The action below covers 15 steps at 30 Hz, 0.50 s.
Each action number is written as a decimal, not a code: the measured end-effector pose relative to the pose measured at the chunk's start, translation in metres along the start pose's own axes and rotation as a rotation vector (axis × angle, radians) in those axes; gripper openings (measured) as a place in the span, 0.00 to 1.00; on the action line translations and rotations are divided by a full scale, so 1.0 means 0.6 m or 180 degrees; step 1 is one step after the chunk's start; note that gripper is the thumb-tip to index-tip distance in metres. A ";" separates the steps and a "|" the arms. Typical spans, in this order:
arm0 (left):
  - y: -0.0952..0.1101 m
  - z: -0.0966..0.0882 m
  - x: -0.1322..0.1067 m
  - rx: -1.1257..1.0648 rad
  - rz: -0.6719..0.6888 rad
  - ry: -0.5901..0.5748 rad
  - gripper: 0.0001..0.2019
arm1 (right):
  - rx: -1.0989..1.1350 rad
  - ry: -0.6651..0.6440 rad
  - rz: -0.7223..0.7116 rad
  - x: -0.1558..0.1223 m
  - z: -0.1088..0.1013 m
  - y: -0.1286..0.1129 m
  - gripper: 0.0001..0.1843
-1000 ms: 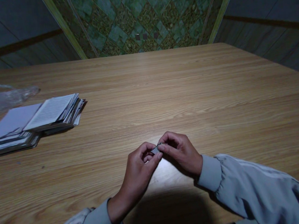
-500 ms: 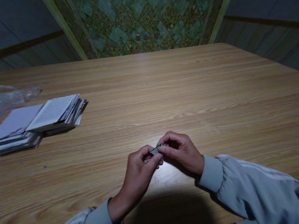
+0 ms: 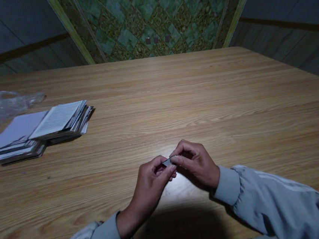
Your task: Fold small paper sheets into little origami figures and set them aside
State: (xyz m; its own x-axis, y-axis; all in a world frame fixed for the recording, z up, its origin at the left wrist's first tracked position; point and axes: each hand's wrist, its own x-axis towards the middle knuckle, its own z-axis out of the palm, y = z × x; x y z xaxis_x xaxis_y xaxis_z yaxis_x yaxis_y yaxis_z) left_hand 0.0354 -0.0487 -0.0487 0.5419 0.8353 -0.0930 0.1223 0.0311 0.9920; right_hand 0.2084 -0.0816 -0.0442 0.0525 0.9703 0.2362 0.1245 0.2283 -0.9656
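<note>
Close in front of me, both hands pinch one small folded piece of paper, pale grey on top with a darker edge. Its kind is hard to make out for certain, since fingers cover much of it. My left hand is closed on its left end between thumb and forefinger. At the other end, my right hand grips it with thumb and fingertips. The piece is raised above the wooden table, slightly tilted.
Two stacks of printed paper sheets, a left stack and a right stack, lie partly overlapping on the table's left. Behind them is a crumpled clear plastic bag. A green patterned wall stands beyond the table's far edge.
Both hands have shifted very slightly to the right with the piece. The right fingertips now cover more of its dark far edge. Otherwise the grip looks the same.
</note>
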 end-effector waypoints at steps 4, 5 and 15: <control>-0.002 -0.001 0.002 0.0047 0.0093 -0.0048 0.10 | 0.0175 0.0129 0.0161 0.002 0.001 0.002 0.11; -0.003 -0.002 0.003 0.0063 0.0089 -0.0061 0.10 | 0.0271 0.0135 0.0231 0.002 0.002 0.003 0.12; -0.008 -0.004 0.001 -0.0042 0.0047 0.0007 0.13 | 0.0869 -0.0082 0.0540 0.003 0.006 0.010 0.13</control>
State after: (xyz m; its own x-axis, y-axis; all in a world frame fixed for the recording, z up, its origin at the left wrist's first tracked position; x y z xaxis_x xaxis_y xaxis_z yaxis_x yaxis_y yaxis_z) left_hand 0.0334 -0.0469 -0.0531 0.5417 0.8370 -0.0780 0.1033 0.0258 0.9943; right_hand 0.2057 -0.0780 -0.0501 0.0243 0.9973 0.0699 -0.1546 0.0728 -0.9853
